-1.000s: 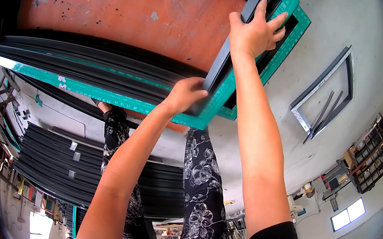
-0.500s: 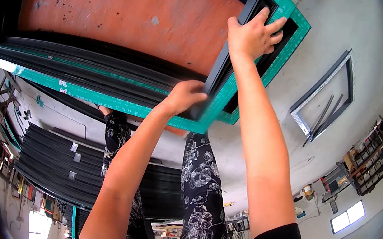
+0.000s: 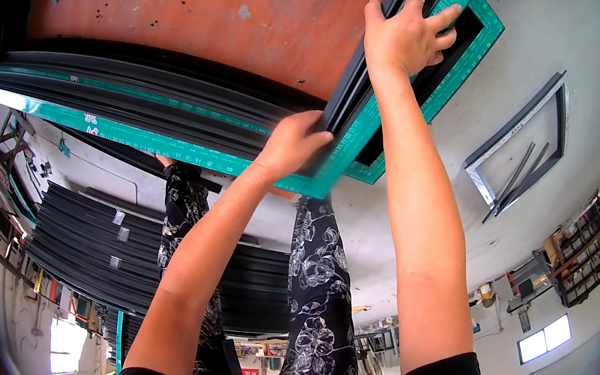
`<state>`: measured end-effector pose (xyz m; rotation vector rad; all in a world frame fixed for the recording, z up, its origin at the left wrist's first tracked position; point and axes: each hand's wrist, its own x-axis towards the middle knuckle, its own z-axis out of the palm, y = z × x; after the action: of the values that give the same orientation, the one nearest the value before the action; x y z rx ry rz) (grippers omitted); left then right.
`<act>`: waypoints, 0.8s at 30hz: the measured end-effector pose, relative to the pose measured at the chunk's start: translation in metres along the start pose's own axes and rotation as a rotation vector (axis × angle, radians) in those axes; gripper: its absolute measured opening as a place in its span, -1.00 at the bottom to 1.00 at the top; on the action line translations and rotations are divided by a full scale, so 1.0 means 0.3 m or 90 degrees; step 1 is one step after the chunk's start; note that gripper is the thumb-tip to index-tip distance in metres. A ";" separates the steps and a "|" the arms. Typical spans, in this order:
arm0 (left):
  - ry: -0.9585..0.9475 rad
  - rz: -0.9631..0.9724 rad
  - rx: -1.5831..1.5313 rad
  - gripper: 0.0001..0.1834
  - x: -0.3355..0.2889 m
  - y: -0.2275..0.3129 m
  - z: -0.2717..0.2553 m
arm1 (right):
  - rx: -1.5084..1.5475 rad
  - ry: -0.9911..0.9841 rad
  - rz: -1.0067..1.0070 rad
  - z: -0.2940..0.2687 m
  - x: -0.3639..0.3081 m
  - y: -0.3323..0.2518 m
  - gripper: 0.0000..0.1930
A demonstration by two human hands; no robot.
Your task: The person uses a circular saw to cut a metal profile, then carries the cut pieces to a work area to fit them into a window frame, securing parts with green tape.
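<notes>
A large black window frame with green protective film lies in front of me over a reddish-orange board. Along its right side runs a narrow black profile strip, slanting up to the right. My right hand presses on the upper part of this strip, thumb on its left side, index finger stretched along it and the other fingers spread over the frame. At the lower end, near the frame's corner, my left hand closes thumb and fingers around the strip; its fingertips are partly hidden.
A smaller bare frame lies on the pale floor at right, thin dark strips inside it. Behind my legs is a stack of long black profiles. Shelving with bins stands at the far right.
Both hands stay on the strip. The right hand has shifted slightly up in the picture, the left slightly up and right. The frame's right corner sits a little higher and further right.
</notes>
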<state>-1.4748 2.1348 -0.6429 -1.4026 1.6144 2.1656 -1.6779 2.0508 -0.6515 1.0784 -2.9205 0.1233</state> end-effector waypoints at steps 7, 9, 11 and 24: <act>-0.008 -0.045 -0.027 -0.56 0.003 0.026 -0.071 | 0.029 0.022 -0.022 -0.005 -0.005 0.013 -0.28; 0.015 -0.058 -0.052 -0.55 -0.024 0.051 -0.087 | 0.036 0.030 -0.027 -0.002 -0.005 0.025 -0.27; 0.042 -0.027 0.004 -0.63 -0.036 0.051 -0.061 | 0.043 0.038 -0.034 -0.003 -0.010 0.036 -0.25; 0.141 0.020 0.109 -0.59 -0.066 0.091 0.038 | 0.067 0.024 -0.020 -0.054 -0.031 0.028 -0.26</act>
<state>-1.4857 2.1403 -0.6095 -1.6203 1.8572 1.8891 -1.6763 2.0646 -0.6364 1.1217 -2.8909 0.2961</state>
